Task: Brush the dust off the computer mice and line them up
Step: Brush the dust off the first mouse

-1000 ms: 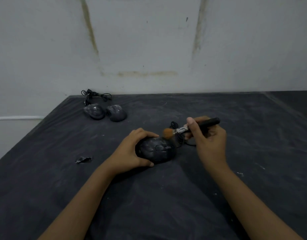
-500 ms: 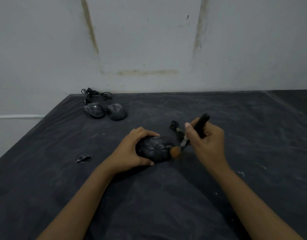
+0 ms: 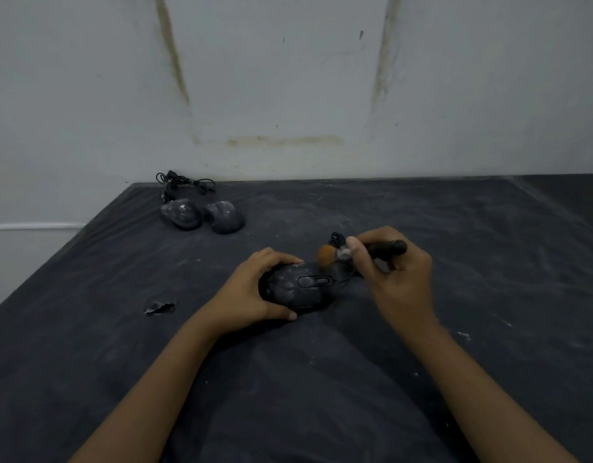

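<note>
A dusty black mouse (image 3: 300, 289) lies on the dark table (image 3: 288, 379), its front end pointing right. My left hand (image 3: 251, 292) grips its rear, fingers over the far side and thumb on the near side. My right hand (image 3: 398, 279) holds a small brush (image 3: 385, 247) by its black handle. The orange bristles (image 3: 325, 254) hover blurred just above the far front corner of the mouse. Two other dusty mice, one (image 3: 182, 212) left of the other (image 3: 226, 218), sit side by side at the back left.
A tangle of black cable (image 3: 185, 183) lies behind the two far mice by the wall. The held mouse's cord (image 3: 338, 240) bunches behind the brush. A small dark scrap (image 3: 159, 306) lies left of my left wrist. The table's left edge runs diagonally.
The brush swept down to the mouse's near front edge half a second ago and has swung back up to the far front corner, its handle level again. My left hand kept its grip.
</note>
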